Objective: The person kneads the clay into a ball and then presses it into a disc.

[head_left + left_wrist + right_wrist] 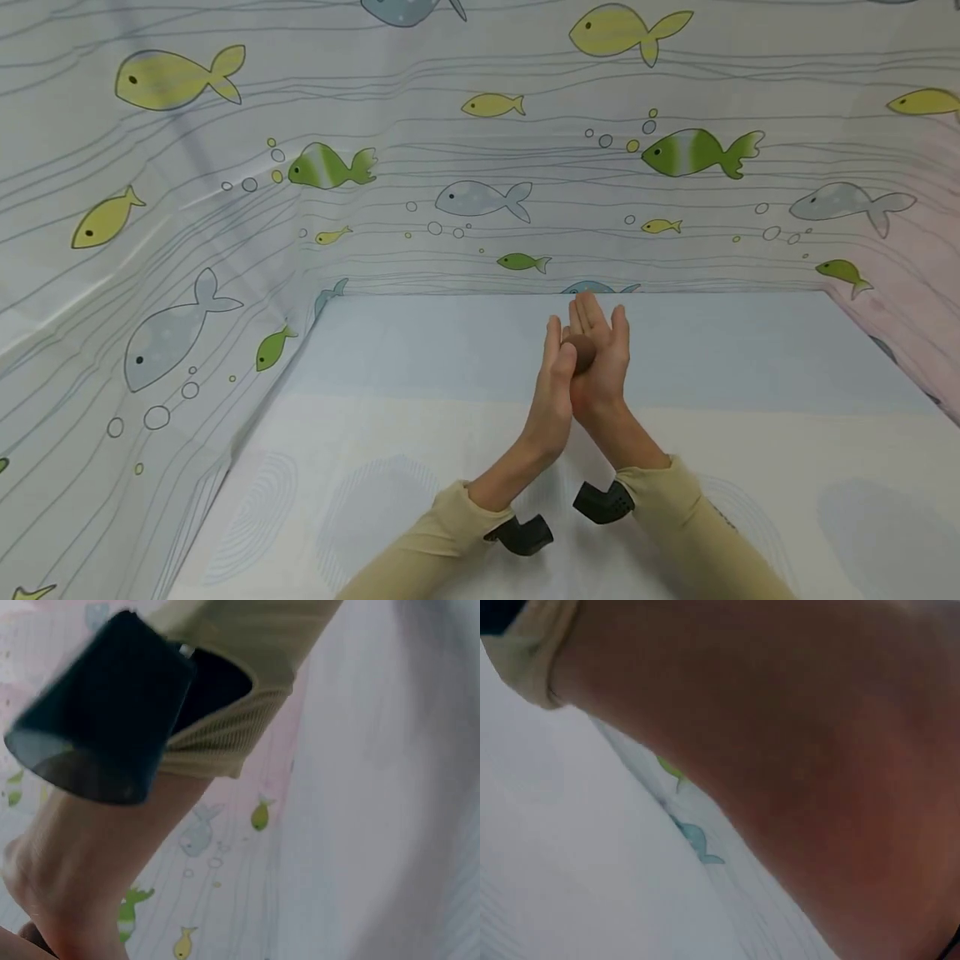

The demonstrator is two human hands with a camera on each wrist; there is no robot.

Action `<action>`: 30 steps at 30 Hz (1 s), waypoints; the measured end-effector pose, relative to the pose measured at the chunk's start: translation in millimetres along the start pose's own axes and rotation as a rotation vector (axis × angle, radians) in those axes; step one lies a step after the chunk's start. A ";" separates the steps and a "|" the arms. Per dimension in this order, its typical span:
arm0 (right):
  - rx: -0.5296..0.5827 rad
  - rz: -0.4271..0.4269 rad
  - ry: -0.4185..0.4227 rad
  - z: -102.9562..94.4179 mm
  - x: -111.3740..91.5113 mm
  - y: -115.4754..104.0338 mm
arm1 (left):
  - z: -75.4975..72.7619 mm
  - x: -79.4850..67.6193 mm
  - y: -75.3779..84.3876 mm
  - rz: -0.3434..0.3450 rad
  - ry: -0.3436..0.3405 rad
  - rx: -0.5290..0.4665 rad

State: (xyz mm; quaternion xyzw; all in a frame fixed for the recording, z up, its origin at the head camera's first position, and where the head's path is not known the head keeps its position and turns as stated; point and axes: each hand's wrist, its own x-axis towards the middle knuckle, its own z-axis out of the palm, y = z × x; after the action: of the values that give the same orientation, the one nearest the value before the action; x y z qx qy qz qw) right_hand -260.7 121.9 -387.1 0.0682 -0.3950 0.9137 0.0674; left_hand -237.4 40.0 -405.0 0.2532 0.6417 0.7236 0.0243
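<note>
Brown and matt, a small ball [582,354] sits between 2 bare hands, at 4 o'clock from the centre of the head view and above the table [360,425]. At its 8 o'clock, the left hand [553,398] stands edge-on, thumb laid against the ball and a finger pointing up to about 11 o'clock — how its remaining fingers lie I cannot tell, since they are mostly hidden. Behind the ball, the right hand [602,375] turns its palm to the viewer, long fingers straight and close together towards 12 o'clock, thumb standing apart towards 2. Both hands meet near the heels of the palms. Cream sleeves [420,550] come in from 7 and 5 o'clock, each with 1 black fitting [527,535] near the cuff. Past the table's far edge, at 12 o'clock, hangs white sheeting [420,125] printed with fish; pink sheeting [926,258] shows near 3. Both wrist views are mainly skin, sleeve and background — the fingers' pose cannot be read there.
</note>
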 end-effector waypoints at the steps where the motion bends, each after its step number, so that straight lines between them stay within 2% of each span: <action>1: -0.011 0.003 -0.017 1.1 -1.8 2.4 | -0.9 2.2 -1.2 0.004 0.018 -0.009; 4: -0.076 0.009 -0.080 4.0 -8.3 9.6 | -5.1 8.2 -5.3 0.002 0.073 -0.036; 11: -0.207 -0.066 -0.171 7.3 -13.7 22.5 | -18.6 19.1 -13.1 -0.048 0.181 -0.070; 17: -0.219 0.051 -0.221 9.9 -30.3 21.2 | -32.3 31.3 -12.5 -0.059 0.253 -0.077; 22: -0.202 0.173 -0.320 11.9 -43.2 19.2 | -46.2 43.5 -11.1 -0.061 0.321 -0.066; 25: -0.204 0.203 -0.336 13.5 -47.1 17.6 | -50.4 49.2 -9.3 -0.057 0.338 -0.046; 30: -0.240 0.205 -0.337 14.8 -48.5 15.5 | -53.2 54.5 -6.3 -0.040 0.348 -0.012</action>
State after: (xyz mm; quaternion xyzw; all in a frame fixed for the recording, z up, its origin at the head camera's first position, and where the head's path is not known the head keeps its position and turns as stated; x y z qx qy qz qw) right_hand -214.7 97.2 -396.8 0.1706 -0.5116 0.8378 -0.0849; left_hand -307.8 11.9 -395.2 0.1110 0.6369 0.7596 -0.0715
